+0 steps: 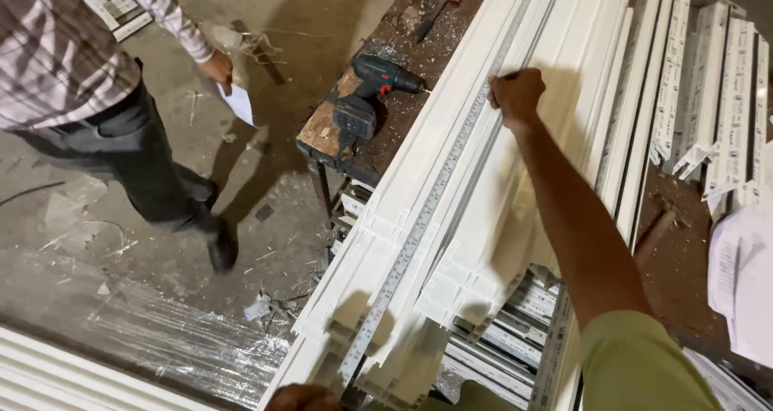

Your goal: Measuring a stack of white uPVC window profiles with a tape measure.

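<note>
The right hand (516,95) is closed, fingers curled down and pinching the far end of a steel measuring tape (427,210) flat against the top white plastic profile (483,177), at about one o'clock in the head view. The left hand (302,397) shows only as a sliver at six o'clock, at the near end of the same tape; whether its grip is closed on the tape or merely resting by it I cannot tell. The tape runs diagonally from that lower edge up to the right hand, lying along a groove of the profile, which sits on a stack of similar white profiles. Judging by this, the step in hand is taking a length along the profile; the next move would seem to call for keeping the tape taut and flat while a reading or mark is made, with the far end held from slipping. Outward from the stack, at eleven o'clock of the right hand, a dark cordless drill (372,93) lies on a worn wooden counter (386,49) strewn with shavings. At three o'clock more white profiles (717,89) lean in a bundle, and a sheaf of white paper (741,274) lies at the right edge. At ten o'clock another person in a checked shirt (56,41) stands on the dusty floor (121,258), a hand holding a white sheet (238,102).
</note>
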